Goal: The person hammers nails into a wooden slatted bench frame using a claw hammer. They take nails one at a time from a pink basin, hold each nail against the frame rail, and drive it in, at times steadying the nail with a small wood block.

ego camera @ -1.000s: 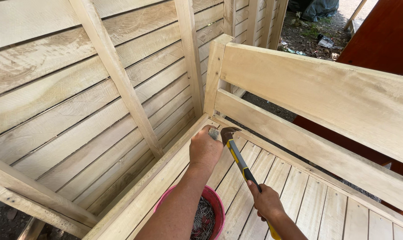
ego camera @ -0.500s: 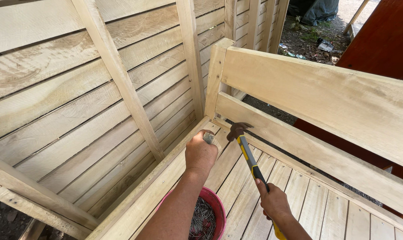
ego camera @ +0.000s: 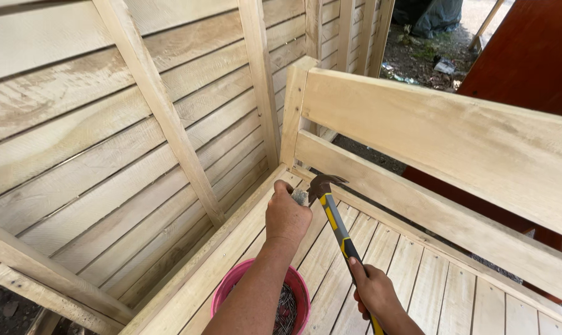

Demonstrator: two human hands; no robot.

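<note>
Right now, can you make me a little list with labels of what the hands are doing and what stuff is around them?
Left hand: closed in a fist near the corner of the wooden frame, seems to pinch something small, too hidden to tell
Right hand: grips the handle of the hammer
Hammer head: right beside the left hand, above the slatted floor
Pink bowl: under the left forearm, holds dark nails
Back rails: two pale wooden boards
Left side: slatted wooden wall

pale slatted wooden wall [ego camera: 107, 142], dirt ground [ego camera: 417, 56] beyond, daylight.
</note>
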